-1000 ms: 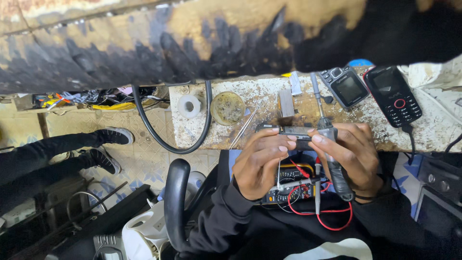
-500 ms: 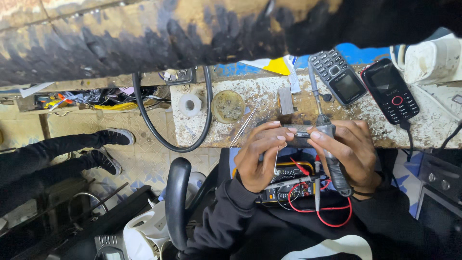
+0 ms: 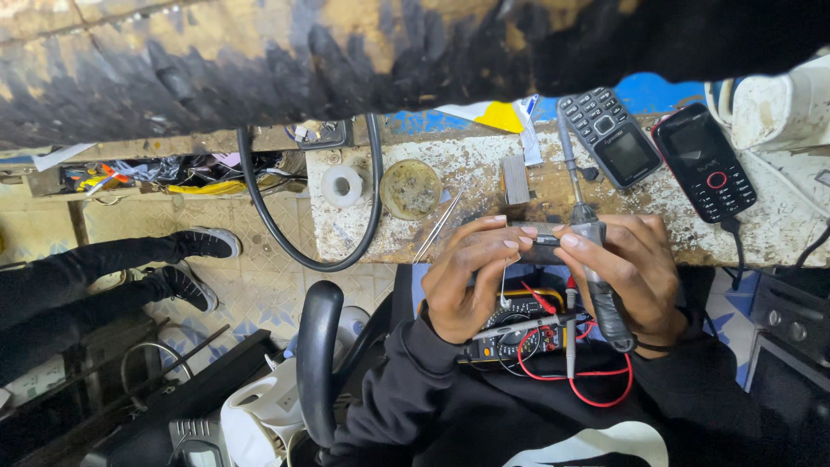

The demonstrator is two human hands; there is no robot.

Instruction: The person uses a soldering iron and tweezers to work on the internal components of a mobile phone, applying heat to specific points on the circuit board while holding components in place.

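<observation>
Bare patch of surface between the round tin and grey phone; tweezers, black cable crowd the left.

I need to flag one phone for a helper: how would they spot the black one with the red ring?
Start at the worn, speckled workbench and go to its right end, past the soldering iron. Two keypad phones lie there side by side. It is the black phone on the right, with a red ring under its screen; the grey phone has none.

Both hands meet at the near edge of the bench. The left hand and right hand hold a small part between them. A meter lies under the hands. Two phones lie behind the right hand.
</observation>
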